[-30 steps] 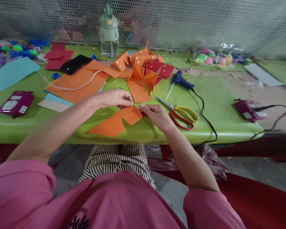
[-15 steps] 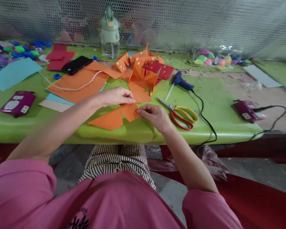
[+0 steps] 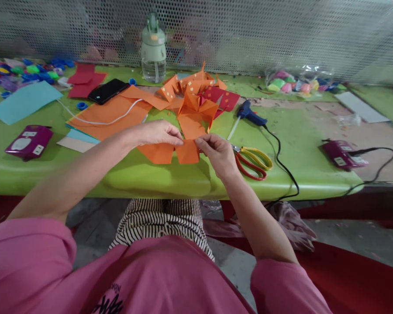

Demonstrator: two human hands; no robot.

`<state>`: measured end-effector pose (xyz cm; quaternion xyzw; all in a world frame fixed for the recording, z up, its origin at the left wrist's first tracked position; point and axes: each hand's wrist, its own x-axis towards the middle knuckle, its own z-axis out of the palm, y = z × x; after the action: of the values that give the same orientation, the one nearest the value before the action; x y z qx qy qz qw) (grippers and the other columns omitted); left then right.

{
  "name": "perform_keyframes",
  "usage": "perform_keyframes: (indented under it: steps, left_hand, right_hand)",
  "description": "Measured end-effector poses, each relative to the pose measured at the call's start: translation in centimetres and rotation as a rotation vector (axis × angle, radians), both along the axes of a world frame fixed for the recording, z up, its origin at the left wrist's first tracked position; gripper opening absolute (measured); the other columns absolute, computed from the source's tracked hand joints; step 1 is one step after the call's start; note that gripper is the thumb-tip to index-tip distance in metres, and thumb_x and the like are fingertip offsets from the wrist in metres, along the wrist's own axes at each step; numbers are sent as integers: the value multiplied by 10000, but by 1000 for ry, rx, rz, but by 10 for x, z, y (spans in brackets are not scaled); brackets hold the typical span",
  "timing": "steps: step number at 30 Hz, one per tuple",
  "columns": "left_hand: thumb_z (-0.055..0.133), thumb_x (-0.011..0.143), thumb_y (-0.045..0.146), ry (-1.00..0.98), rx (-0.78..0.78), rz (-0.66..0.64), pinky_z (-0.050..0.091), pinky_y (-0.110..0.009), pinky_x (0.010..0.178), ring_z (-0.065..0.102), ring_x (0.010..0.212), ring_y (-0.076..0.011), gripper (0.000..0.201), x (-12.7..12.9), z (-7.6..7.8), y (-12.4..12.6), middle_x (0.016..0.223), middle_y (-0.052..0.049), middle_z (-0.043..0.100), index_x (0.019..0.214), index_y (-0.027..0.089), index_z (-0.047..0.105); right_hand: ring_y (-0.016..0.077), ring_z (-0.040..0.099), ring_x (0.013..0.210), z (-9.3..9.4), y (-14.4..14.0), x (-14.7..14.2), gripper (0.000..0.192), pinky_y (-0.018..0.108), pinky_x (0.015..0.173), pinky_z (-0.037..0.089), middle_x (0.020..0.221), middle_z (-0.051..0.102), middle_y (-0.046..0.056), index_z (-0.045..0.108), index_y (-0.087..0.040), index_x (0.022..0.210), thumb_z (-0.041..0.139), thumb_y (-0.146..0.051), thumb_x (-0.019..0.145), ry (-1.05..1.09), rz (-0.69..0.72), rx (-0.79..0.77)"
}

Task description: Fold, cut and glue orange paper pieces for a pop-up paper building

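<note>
Between my two hands hangs a piece of orange paper (image 3: 187,154) with a slit in its lower edge. My left hand (image 3: 162,132) pinches its upper edge, fingers pressed together. At the upper right corner, my right hand (image 3: 218,152) grips the same sheet between thumb and fingers. Just beyond lies a folded orange paper shape (image 3: 196,114) with upright flaps. Scissors (image 3: 253,162) with one yellow and one red handle rest beside my right hand, their blades mostly hidden behind it. A blue glue gun (image 3: 250,113) lies farther right, a white glue stick in it.
A water bottle (image 3: 153,52) stands at the back by the perforated metal screen. To the left are a black phone (image 3: 108,91), orange sheets (image 3: 109,117), a blue sheet (image 3: 26,101) and a purple box (image 3: 29,142). Another purple box (image 3: 342,154) with a cable sits right.
The orange paper has been turned so its upper edge runs level and its left part has risen. My right hand has shifted slightly right and up, covering the scissor blades.
</note>
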<state>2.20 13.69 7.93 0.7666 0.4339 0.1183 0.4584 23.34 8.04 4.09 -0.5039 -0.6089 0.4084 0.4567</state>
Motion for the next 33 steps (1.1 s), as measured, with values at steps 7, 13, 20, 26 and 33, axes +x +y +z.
perform_keyframes:
  steps: [7, 13, 20, 26, 33]
  left_hand:
    - [749, 691, 380, 5, -53, 43, 387, -250, 742, 576, 755, -127, 193, -4, -4, 1, 744, 36, 697, 790, 215, 735]
    - [722, 743, 387, 2, -42, 20, 426, -267, 796, 626, 834, -150, 228, -6, -8, 3, 836, 12, 732, 885, 208, 739]
    - [699, 838, 308, 56, 590, 264, 389, -388, 1070, 508, 1296, -261, 401, -36, 12, -8, 1378, -83, 598, 1221, 216, 621]
    - [463, 999, 345, 38, 156, 429, 531, -345, 804, 678, 838, -186, 337, -40, -19, -20, 993, -117, 693, 1264, 139, 499]
    - [624, 875, 204, 276, 659, 240, 464, -426, 981, 602, 1093, -260, 243, -54, -44, -36, 1158, -113, 643, 1107, 199, 696]
  right_hand:
    - [94, 388, 561, 4, -4, -2, 363, 275, 546, 283, 583, 520, -34, 623, -192, 654, 678, -512, 818, -152, 45, 8]
    - [111, 471, 610, -1, 1, 1, 344, 278, 617, 371, 628, 589, -19, 640, -206, 654, 684, -509, 810, -60, 81, -19]
    - [185, 584, 743, 17, -11, 24, 278, 362, 723, 470, 836, 701, 47, 742, -254, 956, 586, -483, 931, -373, -286, 449]
    - [187, 648, 772, -4, -32, 19, 198, 355, 694, 456, 862, 768, 20, 761, -343, 1064, 636, -269, 930, -928, 11, 889]
    - [192, 710, 1022, -23, -12, 36, 255, 360, 887, 564, 1107, 770, 51, 706, -265, 1134, 516, -204, 975, -684, 258, 652]
